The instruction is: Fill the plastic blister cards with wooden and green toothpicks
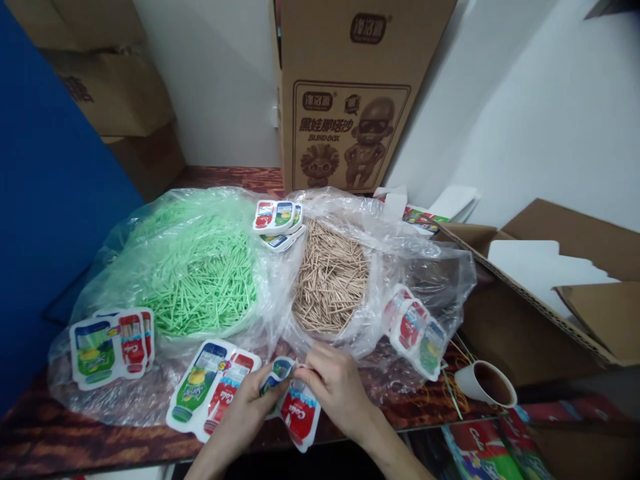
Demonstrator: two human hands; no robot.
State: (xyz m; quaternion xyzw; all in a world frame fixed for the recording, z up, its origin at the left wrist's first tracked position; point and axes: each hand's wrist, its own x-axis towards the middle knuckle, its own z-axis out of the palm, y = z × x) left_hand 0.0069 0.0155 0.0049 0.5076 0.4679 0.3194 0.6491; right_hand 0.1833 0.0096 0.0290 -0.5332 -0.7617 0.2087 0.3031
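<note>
Near the table's front edge, both hands grip one printed two-part packet (301, 415), with a red Cola half and a green-blue half. My left hand (249, 408) pinches the green-blue half, which is bent and partly covered by the fingers. At the packet's top edge, the fingers of my right hand (339, 385) are closed above the red half. Beside my left hand lies another Sprite and Cola packet (200, 383), flat on the plastic. Beyond my hands, an open clear bag holds thin brown sticks (331, 277). Thin light-green sticks (205, 283) fill the bag to its left.
More packets lie at left (93, 350), between the bags (277, 215) and at right (417, 333). A paper cup of dark liquid (485, 385) stands near the right edge, beside an open carton (525, 313). A tall cardboard box (350, 60) stands behind.
</note>
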